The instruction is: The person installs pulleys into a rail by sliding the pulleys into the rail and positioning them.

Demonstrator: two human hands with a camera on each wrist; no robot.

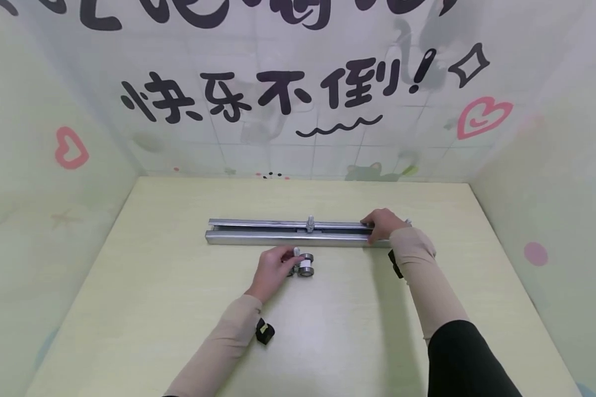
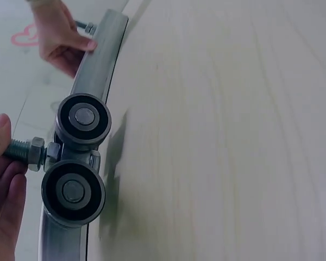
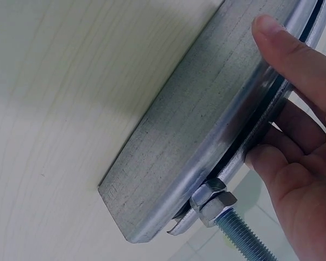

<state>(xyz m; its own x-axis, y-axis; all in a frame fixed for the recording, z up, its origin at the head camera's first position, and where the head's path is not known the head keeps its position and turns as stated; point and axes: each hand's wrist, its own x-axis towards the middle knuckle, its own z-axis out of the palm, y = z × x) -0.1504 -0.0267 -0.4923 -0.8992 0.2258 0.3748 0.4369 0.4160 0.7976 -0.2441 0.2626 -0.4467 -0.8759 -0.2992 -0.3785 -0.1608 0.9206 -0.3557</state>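
A metal channel rail lies lengthwise across the table with its slot facing up. My right hand grips it near the right end, thumb on the near wall and fingers at the far side. In front of the rail, my left hand pinches the threaded bolt of a roller trolley. Its dark-faced wheels show plainly in the left wrist view. A second bolt stands up from the middle of the slot. Another bolt with nuts sticks out at the rail's right end.
The pale wood-grain table meets a printed back wall behind the rail. Side walls rise at the table's left and right edges. A small black device is on the left sleeve.
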